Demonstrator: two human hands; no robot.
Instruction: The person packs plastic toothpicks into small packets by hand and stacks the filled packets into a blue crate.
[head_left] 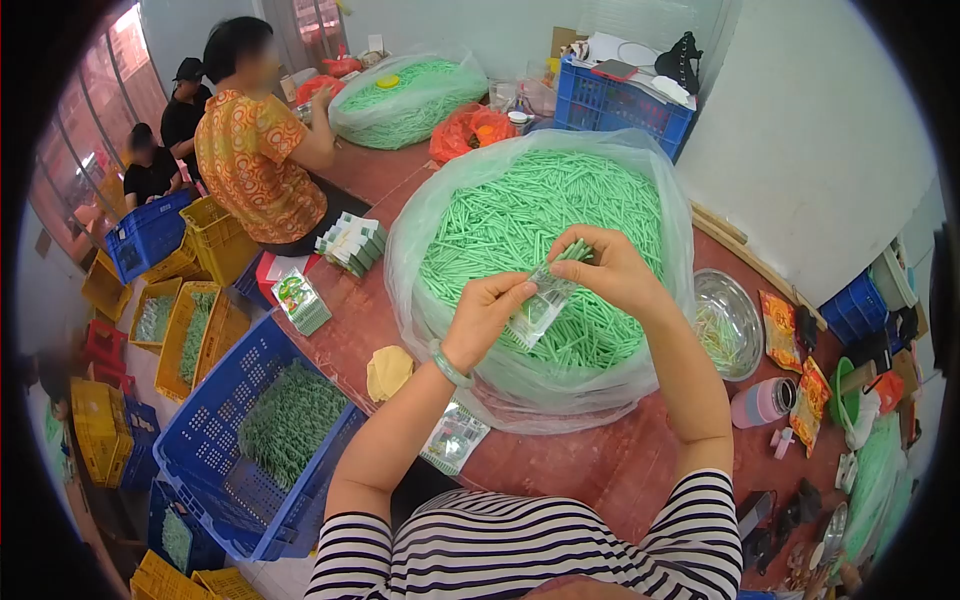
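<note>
My left hand (487, 312) pinches a small clear printed plastic packet (540, 314). My right hand (612, 268) is closed on a small bunch of green sticks (571, 253) at the packet's upper end. Whether the sticks' lower ends are inside the packet is hard to make out. Both hands are above a big clear plastic bag (405, 290) full of loose, thin green sticks (560, 190). On the table edge below my left forearm lies a stack of flat printed packets (455, 437).
A blue crate (190, 440) with filled green packets stands to the left. Packet stacks (352, 243) and a yellow cloth (389, 373) lie on the red table (600, 465). Right are a metal bowl (745, 320) and pink bottle (762, 403). A co-worker (250, 150) sits beyond.
</note>
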